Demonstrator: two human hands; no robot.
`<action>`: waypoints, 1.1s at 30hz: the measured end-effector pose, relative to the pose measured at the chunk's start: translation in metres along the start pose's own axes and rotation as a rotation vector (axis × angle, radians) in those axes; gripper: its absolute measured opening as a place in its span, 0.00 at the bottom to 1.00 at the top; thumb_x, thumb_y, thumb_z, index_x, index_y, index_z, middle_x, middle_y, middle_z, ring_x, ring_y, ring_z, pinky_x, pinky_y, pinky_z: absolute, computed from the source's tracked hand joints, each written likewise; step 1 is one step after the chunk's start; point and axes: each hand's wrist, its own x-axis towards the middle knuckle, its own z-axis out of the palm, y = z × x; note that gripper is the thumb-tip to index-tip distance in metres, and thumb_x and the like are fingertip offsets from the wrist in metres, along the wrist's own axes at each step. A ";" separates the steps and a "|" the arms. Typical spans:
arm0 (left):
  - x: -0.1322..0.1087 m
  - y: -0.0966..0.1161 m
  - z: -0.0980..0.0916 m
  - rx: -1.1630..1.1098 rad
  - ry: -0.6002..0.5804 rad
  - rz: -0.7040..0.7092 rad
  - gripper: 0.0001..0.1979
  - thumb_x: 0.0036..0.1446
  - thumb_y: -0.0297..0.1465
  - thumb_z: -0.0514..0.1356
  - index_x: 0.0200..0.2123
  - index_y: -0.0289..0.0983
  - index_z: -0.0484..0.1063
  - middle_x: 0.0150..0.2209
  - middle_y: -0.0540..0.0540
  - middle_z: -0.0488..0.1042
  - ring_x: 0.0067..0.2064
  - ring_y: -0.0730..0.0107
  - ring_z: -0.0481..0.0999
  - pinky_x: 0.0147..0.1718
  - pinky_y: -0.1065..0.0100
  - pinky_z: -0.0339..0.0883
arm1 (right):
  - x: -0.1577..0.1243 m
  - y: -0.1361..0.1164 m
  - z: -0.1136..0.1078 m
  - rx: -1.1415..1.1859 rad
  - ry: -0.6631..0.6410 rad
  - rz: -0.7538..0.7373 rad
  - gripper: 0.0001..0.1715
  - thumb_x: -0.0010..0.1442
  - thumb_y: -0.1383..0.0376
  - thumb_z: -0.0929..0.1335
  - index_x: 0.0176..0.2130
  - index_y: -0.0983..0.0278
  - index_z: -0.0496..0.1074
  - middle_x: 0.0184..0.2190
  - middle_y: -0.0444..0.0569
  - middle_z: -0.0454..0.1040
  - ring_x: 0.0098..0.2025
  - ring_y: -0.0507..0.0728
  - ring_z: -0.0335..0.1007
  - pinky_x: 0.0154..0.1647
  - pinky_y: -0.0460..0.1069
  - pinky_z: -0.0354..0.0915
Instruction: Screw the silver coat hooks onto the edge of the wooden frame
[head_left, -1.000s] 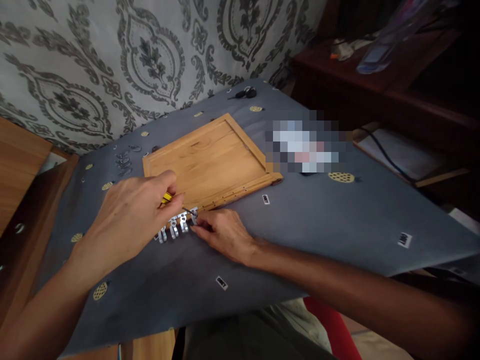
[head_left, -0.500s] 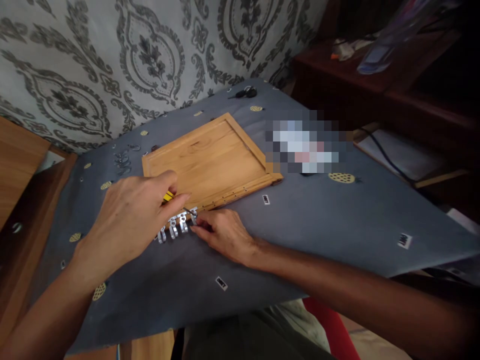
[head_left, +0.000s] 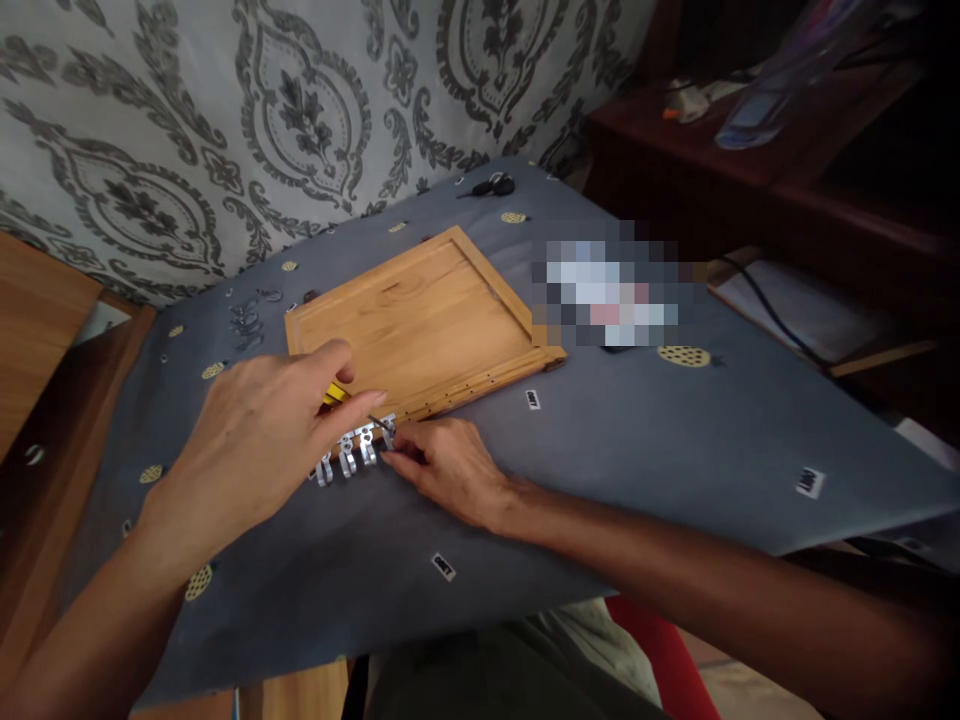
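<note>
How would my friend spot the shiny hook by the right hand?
Find the wooden board on the blue-grey cloth. Along its near edge, toward the left, is a row of silver hooks. Yours is the rightmost hook, where the yellow tool points toward the right hand.

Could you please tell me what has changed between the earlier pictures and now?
The left hand's thumb has extended slightly to the right, along the yellow-handled tool. Nothing was visibly taken hold of or let go. The right hand stayed at the rightmost metal piece, and the wooden panel lies as it did.
</note>
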 end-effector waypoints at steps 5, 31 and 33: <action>0.000 0.001 -0.001 0.038 -0.033 0.001 0.12 0.63 0.43 0.52 0.34 0.43 0.68 0.19 0.51 0.66 0.22 0.64 0.66 0.25 0.66 0.48 | -0.001 -0.001 0.000 0.006 0.003 -0.010 0.07 0.63 0.62 0.71 0.35 0.62 0.79 0.29 0.45 0.80 0.30 0.52 0.71 0.31 0.49 0.54; 0.000 -0.002 -0.003 0.004 -0.088 -0.001 0.12 0.62 0.39 0.51 0.35 0.43 0.72 0.19 0.50 0.70 0.22 0.66 0.68 0.24 0.66 0.48 | -0.001 0.000 0.000 -0.004 -0.007 -0.010 0.06 0.63 0.63 0.71 0.35 0.62 0.79 0.29 0.45 0.80 0.30 0.53 0.71 0.31 0.48 0.54; 0.000 -0.002 -0.004 -0.013 -0.085 -0.005 0.11 0.61 0.39 0.52 0.35 0.43 0.72 0.18 0.52 0.67 0.20 0.67 0.66 0.24 0.66 0.47 | -0.001 0.000 -0.001 -0.003 -0.004 -0.012 0.06 0.63 0.63 0.71 0.35 0.62 0.78 0.29 0.44 0.80 0.30 0.53 0.71 0.31 0.48 0.54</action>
